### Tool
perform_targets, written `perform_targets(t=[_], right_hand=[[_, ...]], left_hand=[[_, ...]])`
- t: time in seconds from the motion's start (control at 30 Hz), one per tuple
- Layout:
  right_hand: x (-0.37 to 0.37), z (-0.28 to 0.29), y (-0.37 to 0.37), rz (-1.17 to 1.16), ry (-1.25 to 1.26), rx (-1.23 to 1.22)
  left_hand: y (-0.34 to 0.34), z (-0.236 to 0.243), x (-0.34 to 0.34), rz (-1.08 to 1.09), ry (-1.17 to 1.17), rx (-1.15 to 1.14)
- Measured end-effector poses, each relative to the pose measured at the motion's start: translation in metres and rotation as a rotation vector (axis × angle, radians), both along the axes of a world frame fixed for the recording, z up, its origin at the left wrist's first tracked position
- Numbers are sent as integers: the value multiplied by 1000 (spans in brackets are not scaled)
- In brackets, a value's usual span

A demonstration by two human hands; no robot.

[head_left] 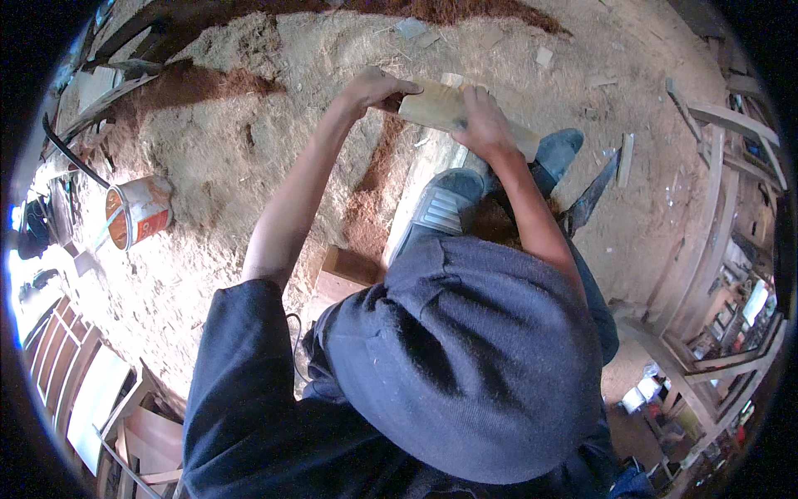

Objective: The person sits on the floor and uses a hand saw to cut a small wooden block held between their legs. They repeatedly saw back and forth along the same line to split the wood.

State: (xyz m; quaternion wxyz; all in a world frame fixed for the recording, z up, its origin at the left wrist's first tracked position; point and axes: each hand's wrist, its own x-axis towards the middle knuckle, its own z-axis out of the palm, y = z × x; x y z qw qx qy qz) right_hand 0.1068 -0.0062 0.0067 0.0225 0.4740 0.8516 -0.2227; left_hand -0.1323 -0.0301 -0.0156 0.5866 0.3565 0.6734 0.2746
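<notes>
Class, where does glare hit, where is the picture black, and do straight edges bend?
Head view: glare whitens the left rim and ground below the bucket; head view: black corners surround the round image; head view: wooden beams at right look bowed; head view: the pale board escapes the glare.

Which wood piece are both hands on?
The pale, flat board: left hand at its left end, right hand farther along. The long beam and the narrow strip off right have no hand on them.
</notes>
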Motion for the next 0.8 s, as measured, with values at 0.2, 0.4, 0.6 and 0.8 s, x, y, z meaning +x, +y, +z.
perform_targets(t=[0.2,0.4,0.6,0.8], right_hand=[[2,0,-1,-15,11,-2],[8,-10,4,61,47,115],[-1,-8,0,-13,-4,66],[5,-13,4,44,65,70]], left_hand=[[4,11,12,19,316,-40],[6,-7,13,-50,153,34],[11,-23,3,-120,227,32],[10,-10,2,-106,116,64]])
